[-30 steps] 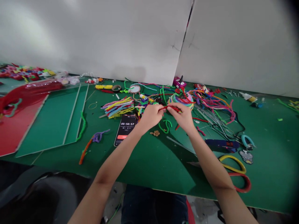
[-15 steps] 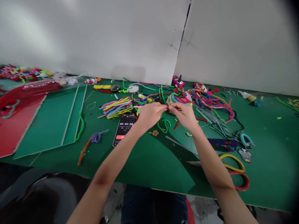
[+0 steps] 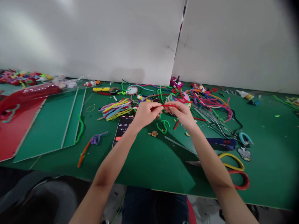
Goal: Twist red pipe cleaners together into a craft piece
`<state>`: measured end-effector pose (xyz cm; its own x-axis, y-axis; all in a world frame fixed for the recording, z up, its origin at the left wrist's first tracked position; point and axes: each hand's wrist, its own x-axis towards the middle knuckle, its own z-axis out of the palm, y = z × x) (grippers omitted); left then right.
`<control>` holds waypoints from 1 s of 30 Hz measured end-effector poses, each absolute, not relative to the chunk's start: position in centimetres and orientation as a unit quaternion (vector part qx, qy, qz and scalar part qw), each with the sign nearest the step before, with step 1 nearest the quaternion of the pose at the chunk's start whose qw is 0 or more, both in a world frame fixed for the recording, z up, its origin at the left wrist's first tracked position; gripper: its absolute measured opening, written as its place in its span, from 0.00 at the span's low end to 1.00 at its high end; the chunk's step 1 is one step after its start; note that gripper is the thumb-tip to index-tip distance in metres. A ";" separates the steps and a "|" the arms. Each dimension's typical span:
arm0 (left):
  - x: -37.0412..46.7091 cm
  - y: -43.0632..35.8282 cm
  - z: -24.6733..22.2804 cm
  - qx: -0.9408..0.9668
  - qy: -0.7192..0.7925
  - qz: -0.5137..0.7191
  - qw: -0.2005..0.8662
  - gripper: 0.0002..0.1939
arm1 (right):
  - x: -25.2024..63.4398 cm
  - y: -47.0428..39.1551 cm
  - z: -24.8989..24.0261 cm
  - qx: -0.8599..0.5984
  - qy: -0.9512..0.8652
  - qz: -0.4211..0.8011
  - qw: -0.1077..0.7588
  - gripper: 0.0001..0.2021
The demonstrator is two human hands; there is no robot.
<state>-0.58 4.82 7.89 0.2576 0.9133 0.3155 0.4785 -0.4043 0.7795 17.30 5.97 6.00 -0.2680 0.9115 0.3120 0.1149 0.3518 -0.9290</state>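
Observation:
A short red pipe cleaner (image 3: 170, 105) runs between my two hands above the table. My left hand (image 3: 147, 113) pinches its left end, and my right hand (image 3: 181, 113) holds the other end between thumb and fingers. Part of it is hidden by the fingers. Just behind the right hand sits a round bundle of pastel pipe cleaners (image 3: 185, 96). Below the hands lie a bent green pipe cleaner (image 3: 163, 127) and a small brown flower shape (image 3: 154, 133).
A phone (image 3: 120, 132) running a timer lies left of my left forearm, beside a bundle of cut pipe cleaners (image 3: 115, 109). Scissors (image 3: 243, 180) with yellow and red handles lie under my right forearm. A dark blue tool (image 3: 221, 143) and loose thin rods (image 3: 212, 115) are at the right.
The hands have moved slightly apart, and more of the red pipe cleaner shows between them. The view has shifted slightly.

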 end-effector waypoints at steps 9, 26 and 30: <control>-2.4 6.0 8.3 0.496 0.387 0.296 0.718 0.07 | 19.6 5.9 4.7 -0.379 -0.836 -0.054 0.393 0.03; -3.4 6.5 8.2 0.567 0.346 0.160 0.731 0.12 | 17.8 4.6 7.5 -0.207 -0.830 -0.336 0.393 0.04; -3.1 5.3 9.3 0.661 0.418 0.199 0.591 0.09 | 17.4 4.5 7.4 -0.273 -0.863 -0.252 0.342 0.06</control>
